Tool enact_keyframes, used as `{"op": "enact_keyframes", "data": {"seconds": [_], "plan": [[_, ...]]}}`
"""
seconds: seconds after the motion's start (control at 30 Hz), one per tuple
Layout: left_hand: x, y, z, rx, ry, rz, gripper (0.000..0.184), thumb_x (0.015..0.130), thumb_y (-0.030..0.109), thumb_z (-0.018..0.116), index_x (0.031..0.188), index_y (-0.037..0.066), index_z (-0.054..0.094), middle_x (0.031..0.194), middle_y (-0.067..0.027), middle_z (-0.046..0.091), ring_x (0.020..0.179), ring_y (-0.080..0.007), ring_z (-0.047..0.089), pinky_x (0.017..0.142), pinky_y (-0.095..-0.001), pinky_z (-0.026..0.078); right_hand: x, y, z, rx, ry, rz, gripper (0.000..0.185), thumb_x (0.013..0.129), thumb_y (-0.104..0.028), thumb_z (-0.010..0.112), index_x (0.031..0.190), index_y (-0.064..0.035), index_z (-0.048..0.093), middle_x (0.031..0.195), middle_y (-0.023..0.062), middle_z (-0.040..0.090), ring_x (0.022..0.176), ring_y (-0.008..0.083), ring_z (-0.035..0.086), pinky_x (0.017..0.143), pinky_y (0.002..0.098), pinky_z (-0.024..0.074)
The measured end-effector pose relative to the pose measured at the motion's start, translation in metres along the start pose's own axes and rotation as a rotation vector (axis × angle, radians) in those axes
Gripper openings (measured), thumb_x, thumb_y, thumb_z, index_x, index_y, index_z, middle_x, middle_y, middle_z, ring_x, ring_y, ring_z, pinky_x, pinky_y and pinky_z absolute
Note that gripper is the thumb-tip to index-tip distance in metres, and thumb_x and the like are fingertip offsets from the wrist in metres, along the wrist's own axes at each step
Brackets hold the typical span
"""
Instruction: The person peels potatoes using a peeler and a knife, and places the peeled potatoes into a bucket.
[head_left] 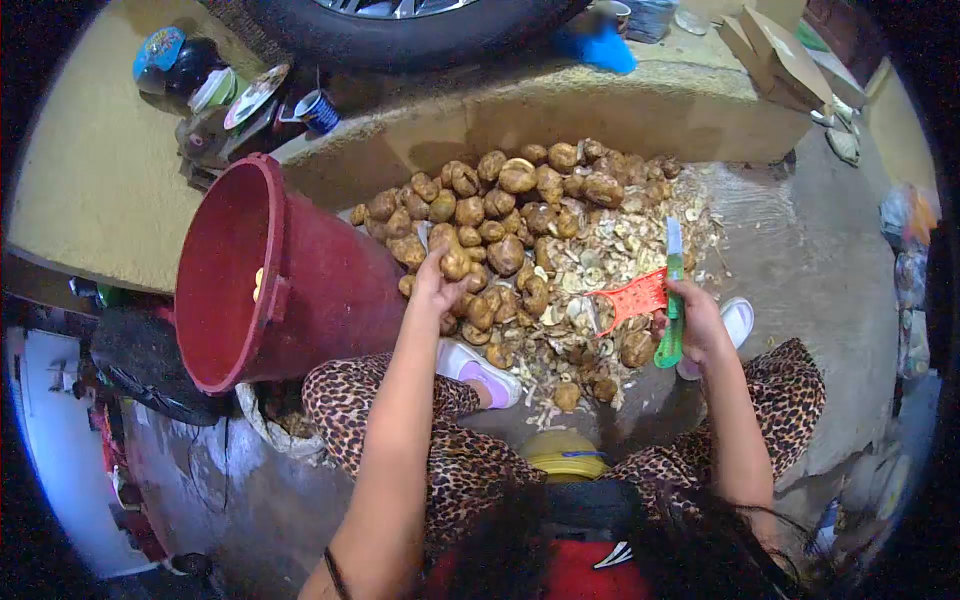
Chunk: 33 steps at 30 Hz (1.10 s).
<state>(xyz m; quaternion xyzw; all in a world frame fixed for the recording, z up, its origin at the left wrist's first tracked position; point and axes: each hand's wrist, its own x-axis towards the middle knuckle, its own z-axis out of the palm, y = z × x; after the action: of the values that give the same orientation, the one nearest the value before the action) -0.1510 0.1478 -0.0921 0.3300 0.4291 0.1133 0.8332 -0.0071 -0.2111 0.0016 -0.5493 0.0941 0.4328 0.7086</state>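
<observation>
A heap of brown, knobbly tubers lies on the floor against a low ledge. My left hand is at the heap's left side, its fingers round one brown tuber. On the right, my right hand holds an orange peeler together with a green-handled knife, whose blade points away from me. Pale peelings are spread under and beside the peeler. Part of my right hand's fingers is hidden behind the tool handles.
A large red bucket leans on its side at the left. Behind the heap runs a concrete ledge with a tire above it. A yellow container sits between my legs. Cardboard lies at the back right.
</observation>
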Motion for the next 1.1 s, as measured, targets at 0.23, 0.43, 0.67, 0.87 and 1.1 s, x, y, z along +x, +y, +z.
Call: {"op": "enact_keyframes", "data": {"seconds": [0.23,0.43,0.67,0.87,1.1], "plan": [[0.071,-0.101,-0.108,0.497,0.394,-0.37,0.045,0.073,0.042,0.061,0.107,0.015,0.051,0.098,-0.0099,0.053,0.083,-0.023,0.052,0.062,-0.0381,0.046,0.021,0.012,0.009,-0.079,0.063,0.065,0.015,0.085,-0.024,0.047,0.09,-0.0101,0.043,0.065,0.0021,0.048,0.046,0.0137,0.047,0.042,0.0287,0.0423],[0.061,-0.113,-0.015,0.084,-0.208,-0.363,0.043,0.076,0.041,0.061,0.103,0.009,0.051,0.094,-0.0112,0.058,0.068,-0.0197,0.06,0.054,-0.029,0.05,0.032,0.024,0.015,-0.157,0.044,0.105,0.017,0.084,-0.025,0.048,0.095,-0.0124,0.044,0.069,0.0014,0.048,0.045,0.0132,0.047,0.038,0.0277,0.0421],[0.099,-0.116,-0.089,0.06,0.394,0.124,0.035,0.08,0.04,0.052,0.096,0.009,0.058,0.08,-0.0038,0.06,0.055,-0.0173,0.052,0.049,-0.027,0.04,0.039,0.024,0.022,-0.172,0.078,0.118,0.017,0.086,-0.026,0.046,0.094,-0.0122,0.042,0.064,0.0032,0.046,0.046,0.0146,0.048,0.038,0.0274,0.0406],[0.183,-0.19,-0.257,1.243,0.647,0.372,0.029,0.069,0.027,0.059,0.088,0.005,0.061,0.082,-0.0123,0.062,0.074,-0.0303,0.057,0.071,-0.0402,0.045,0.055,0.038,0.001,-0.164,0.071,0.152,0.023,0.082,-0.024,0.046,0.101,-0.0106,0.042,0.072,0.0043,0.048,0.044,0.0158,0.048,0.038,0.0299,0.0461],[0.154,-0.161,-0.194,1.57,0.739,0.228,0.067,0.059,0.035,0.071,0.113,0.003,0.048,0.105,-0.0173,0.056,0.096,-0.0352,0.056,0.085,-0.0447,0.044,0.055,0.045,-0.002,-0.208,0.09,0.216,0.026,0.08,-0.022,0.047,0.103,-0.0107,0.04,0.074,0.0056,0.047,0.048,0.0172,0.05,0.038,0.0305,0.0469]]}}
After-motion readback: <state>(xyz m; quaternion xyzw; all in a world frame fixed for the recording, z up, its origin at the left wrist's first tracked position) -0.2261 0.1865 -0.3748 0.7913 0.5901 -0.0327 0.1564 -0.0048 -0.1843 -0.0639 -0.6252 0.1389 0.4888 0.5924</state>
